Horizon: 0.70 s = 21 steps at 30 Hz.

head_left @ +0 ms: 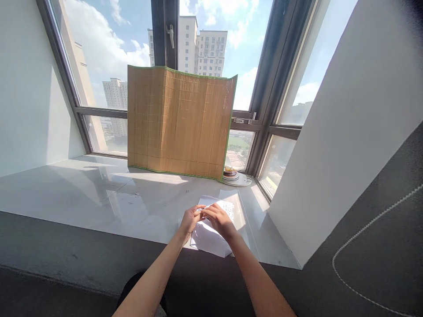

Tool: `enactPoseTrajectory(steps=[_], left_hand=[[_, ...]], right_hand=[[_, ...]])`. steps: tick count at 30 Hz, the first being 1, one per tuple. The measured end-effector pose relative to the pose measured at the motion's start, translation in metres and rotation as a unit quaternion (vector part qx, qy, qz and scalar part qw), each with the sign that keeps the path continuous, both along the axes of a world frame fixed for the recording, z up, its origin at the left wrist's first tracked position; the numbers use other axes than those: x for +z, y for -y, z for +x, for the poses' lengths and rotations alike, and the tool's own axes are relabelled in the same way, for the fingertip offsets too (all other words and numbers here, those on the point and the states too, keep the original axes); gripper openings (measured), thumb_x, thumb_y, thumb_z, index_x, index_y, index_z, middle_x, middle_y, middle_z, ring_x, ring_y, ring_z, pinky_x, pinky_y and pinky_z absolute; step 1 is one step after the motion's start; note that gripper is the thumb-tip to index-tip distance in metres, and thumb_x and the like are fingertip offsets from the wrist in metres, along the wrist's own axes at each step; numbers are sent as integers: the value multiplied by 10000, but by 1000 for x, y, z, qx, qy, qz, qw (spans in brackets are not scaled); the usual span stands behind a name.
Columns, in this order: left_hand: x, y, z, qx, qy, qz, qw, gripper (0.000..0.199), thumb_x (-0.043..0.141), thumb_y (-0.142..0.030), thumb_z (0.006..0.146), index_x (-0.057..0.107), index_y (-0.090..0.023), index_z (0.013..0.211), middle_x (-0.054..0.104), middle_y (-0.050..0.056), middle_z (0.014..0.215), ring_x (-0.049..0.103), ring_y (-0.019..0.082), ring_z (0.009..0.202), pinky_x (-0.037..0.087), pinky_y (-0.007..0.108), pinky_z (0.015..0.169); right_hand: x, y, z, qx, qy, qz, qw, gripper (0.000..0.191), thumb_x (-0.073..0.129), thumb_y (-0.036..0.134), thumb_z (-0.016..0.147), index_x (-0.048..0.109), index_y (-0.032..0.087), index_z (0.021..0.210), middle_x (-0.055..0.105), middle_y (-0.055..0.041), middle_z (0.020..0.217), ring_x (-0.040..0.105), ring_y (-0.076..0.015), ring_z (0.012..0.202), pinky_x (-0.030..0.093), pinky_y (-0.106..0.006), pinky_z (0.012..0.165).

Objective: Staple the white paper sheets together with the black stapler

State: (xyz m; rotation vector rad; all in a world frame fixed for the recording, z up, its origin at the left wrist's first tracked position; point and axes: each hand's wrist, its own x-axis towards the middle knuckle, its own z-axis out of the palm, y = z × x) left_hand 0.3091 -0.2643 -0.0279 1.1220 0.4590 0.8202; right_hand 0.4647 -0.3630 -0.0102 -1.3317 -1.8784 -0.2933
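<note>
Sheets of white paper (211, 240) lie at the front edge of the window sill, with dark writing on their upper right part. Above the paper, my left hand (190, 220) and my right hand (218, 219) meet at the fingertips. The fingers of both are bent and pressed together around something small and dark that I cannot make out. My right hand covers part of the writing.
A brown bamboo mat (185, 123) with green edging stands against the window. Stacked plates (230, 175) sit on a round pale board (243, 180) behind its right end. The grey sill (99, 198) runs left; a white slanted wall (330, 132) rises on the right.
</note>
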Motion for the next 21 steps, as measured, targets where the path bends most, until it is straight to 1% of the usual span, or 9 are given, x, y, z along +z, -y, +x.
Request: enactPoseTrajectory(steps=[3,5,6,8,10,14,17,19,21], left_hand=[[-4,-4,1,50,16,-25,998,290,872,-429,863,736,-173,880,781,98,788,719,186,643,576,283,629],[-8,-8,2,71,10,-16,997,361,834,-497,861,672,-188,768,699,45,664,575,121,495,481,244,517],[-9,-10,3,73,2,-8,997,369,826,-500,846,654,-193,735,648,16,607,514,103,459,437,231,484],[-11,-12,5,69,-22,6,997,342,824,-477,810,652,-197,718,592,-13,558,461,90,438,384,219,456],[-11,-12,7,70,-39,16,997,317,822,-457,794,656,-198,719,589,-18,556,450,85,437,359,213,447],[-11,-10,7,79,-50,15,996,319,816,-455,801,647,-196,723,576,-25,552,441,74,438,348,201,444],[-17,-10,5,89,-33,-6,995,311,812,-443,825,635,-201,748,561,-35,560,433,70,443,351,196,448],[-21,-16,3,111,-29,-15,993,290,772,-430,875,617,-212,761,553,-35,570,423,79,440,336,202,437],[-19,-32,5,153,-69,8,986,264,706,-388,934,602,-227,753,557,-21,582,442,107,447,341,219,434]], right_hand=[[-5,1,44,-115,-145,66,981,225,560,243,1040,783,265,1018,803,-78,1026,673,-261,954,546,-433,919],[-10,3,86,-222,-262,72,936,98,678,277,905,760,264,852,760,-65,851,668,-267,840,546,-441,847],[-13,4,107,-273,-312,62,908,103,722,277,825,716,270,723,707,-44,722,643,-259,763,537,-440,812],[-18,5,143,-317,-377,18,870,226,768,258,705,610,281,546,589,-15,540,578,-235,632,512,-434,737],[-22,3,167,-331,-392,6,858,285,774,252,671,558,288,488,526,-8,472,543,-227,571,492,-437,694],[-23,-5,182,-340,-389,-18,856,306,793,304,695,554,292,505,531,-9,472,571,-242,582,504,-435,706],[-26,-5,182,-345,-383,-48,856,188,799,323,712,639,269,630,645,-42,620,655,-269,725,522,-433,805],[-33,1,177,-358,-363,-70,857,119,791,270,713,683,247,759,687,-58,738,672,-277,822,515,-428,860],[-45,11,166,-366,-330,-88,866,118,751,183,741,660,241,790,659,-56,754,647,-269,839,497,-418,875]])
